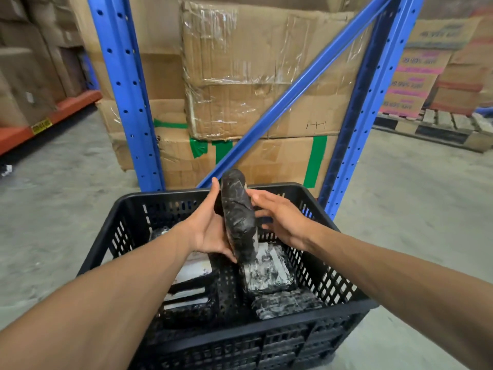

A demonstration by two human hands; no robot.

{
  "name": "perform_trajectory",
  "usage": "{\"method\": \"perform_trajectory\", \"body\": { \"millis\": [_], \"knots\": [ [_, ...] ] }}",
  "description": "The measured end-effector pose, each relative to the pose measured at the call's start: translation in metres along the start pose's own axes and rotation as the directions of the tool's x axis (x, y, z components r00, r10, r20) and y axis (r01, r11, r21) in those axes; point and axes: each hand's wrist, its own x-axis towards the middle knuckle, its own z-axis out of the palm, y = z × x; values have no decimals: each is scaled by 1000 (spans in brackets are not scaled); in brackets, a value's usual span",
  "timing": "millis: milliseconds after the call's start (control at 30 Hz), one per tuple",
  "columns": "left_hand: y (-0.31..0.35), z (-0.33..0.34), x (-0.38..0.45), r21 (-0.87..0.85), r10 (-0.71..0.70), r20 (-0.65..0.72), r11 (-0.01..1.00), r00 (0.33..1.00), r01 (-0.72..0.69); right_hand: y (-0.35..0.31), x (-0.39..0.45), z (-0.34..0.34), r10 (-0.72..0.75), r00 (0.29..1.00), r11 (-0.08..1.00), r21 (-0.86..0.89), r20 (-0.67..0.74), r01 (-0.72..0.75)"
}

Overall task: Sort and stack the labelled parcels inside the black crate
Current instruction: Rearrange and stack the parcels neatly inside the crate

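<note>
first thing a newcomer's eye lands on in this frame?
The black wrapped parcel at centre, held on edge between the left hand and right hand above the black crate. Next, the blue rack uprights and the taped cardboard boxes stacked behind them. More wrapped parcels lie flat on the crate floor, with bare floor showing between them.

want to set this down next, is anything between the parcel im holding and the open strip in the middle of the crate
Nothing visible blocks it. The held parcel stands on edge over the black crate, with stacked parcels right and others left of the bare middle.
</note>
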Motion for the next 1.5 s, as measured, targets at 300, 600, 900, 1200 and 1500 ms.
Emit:
{"method": "perform_trajectory", "body": {
  "millis": [300,600,900,1200,1500],
  "knots": [
    [3,-28,-66,-184,297,-35,937,954,-298,-10,14,28,68,996,986,-148,-54,-75],
    [10,-48,-93,-97,368,-253,911,895,-402,0,14,65,203,973,978,33,112,-208],
    [4,-73,-97,118,372,-654,910,658,-397,20,21,75,62,998,998,31,23,-63],
    [-13,-85,-85,434,389,-750,900,535,-45,40,34,102,198,978,952,-223,-66,-208],
    [-19,-97,-70,564,464,-760,819,455,107,45,42,91,274,961,897,-371,46,-239]
  ]
}}
